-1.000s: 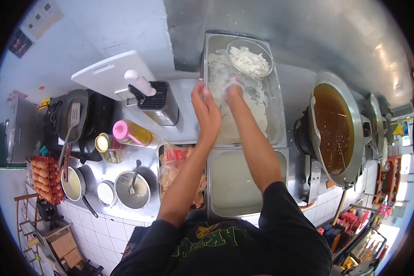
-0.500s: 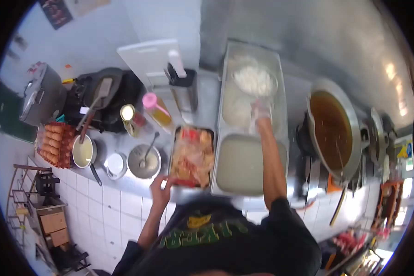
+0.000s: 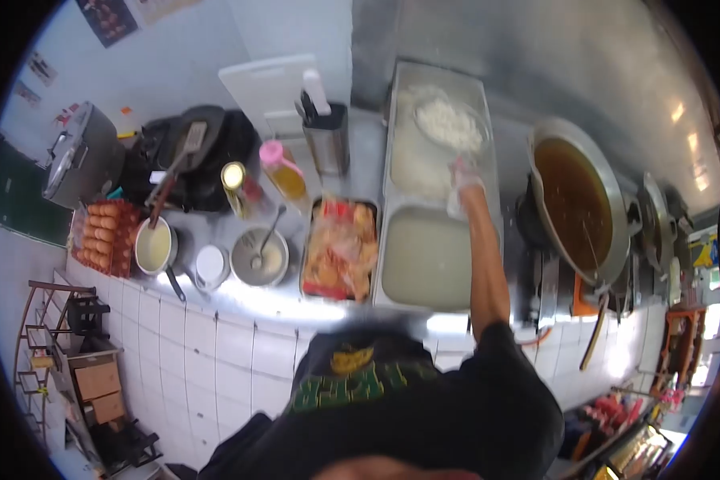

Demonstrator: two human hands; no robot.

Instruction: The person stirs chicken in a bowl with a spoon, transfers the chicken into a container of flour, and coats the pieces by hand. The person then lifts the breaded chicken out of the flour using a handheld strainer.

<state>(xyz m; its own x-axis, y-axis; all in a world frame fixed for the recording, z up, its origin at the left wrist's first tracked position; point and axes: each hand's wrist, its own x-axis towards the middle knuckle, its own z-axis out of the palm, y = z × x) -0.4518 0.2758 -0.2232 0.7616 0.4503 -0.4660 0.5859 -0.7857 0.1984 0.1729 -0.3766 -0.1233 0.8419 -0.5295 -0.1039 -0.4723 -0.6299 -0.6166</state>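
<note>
My right hand (image 3: 466, 178), in a clear plastic glove, reaches over the far tray (image 3: 391, 132), which holds pale powder like flour. Its fingers are closed at the near side of a round strainer (image 3: 480, 144); the handle is hidden by the hand. White, coated-looking pieces (image 3: 448, 124) fill the strainer. Just below the wrist is a near tray (image 3: 381, 276) of cloudy, pale liquid (image 3: 426, 260). My left hand is out of view.
Left of the trays lie a black tray of raw meat (image 3: 340, 252), a metal bowl with a spoon (image 3: 248, 276), a saucepan (image 3: 140, 264), brown eggs (image 3: 100, 236) and a pink-lidded bottle (image 3: 284, 172). A large wok of brown oil (image 3: 572, 200) stands at right.
My left hand, earlier beside the meat tray's near corner, has left the view. My right hand and the strainer have shifted slightly right and away over the powder. The camera view has shifted too.
</note>
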